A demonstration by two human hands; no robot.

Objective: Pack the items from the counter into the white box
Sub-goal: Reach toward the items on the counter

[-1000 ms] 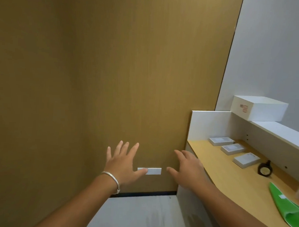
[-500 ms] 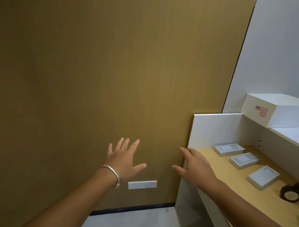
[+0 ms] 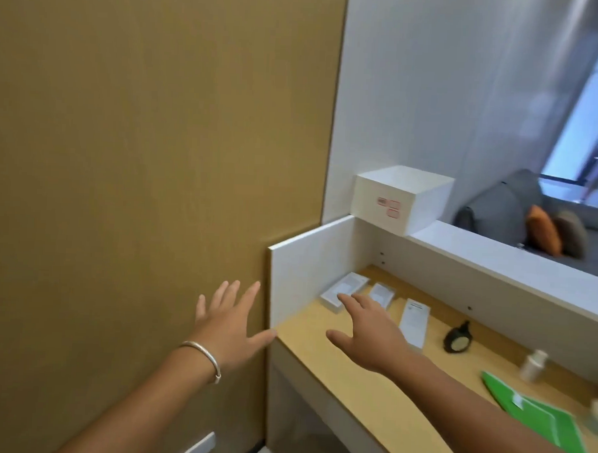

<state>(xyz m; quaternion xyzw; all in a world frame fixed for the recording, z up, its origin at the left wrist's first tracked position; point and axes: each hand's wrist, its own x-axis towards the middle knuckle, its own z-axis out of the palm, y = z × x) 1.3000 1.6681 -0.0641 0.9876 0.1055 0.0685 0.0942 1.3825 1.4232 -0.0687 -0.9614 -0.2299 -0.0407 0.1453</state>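
Packing not begun, by the look of it. Both hands are empty. Left hand (image 3: 230,321) is spread flat, fingers (image 3: 234,292) straight and splayed, off the near end of the surface (image 3: 349,375) beside the white end panel (image 3: 305,274); it holds nothing, and contact with the panel cannot be made out. A silver bangle (image 3: 204,355) sits on that wrist. Right hand (image 3: 368,335) is over the surface, fingers (image 3: 349,302) extended and relaxed, gripping nothing. Just beyond its fingertips lies a small flat white carton (image 3: 344,291); the tips overlap its near edge in view, touching or hovering unclear. A second small carton (image 3: 382,294) lies just right of those fingertips, and a third, longer carton (image 3: 413,322) right of the knuckles. Further right: a black round item (image 3: 457,341), a small pale bottle (image 3: 533,366), then a green folder (image 3: 543,416), well away from either hand. The white box (image 3: 400,200) stands up on the ledge (image 3: 495,250) beyond and above the right fingertips, its top seemingly open; the inside is not visible, so contents are unknown. Judgement: every item seen is on the surface, so all the transfers are left to do. The nearest carton looks like the first pick.
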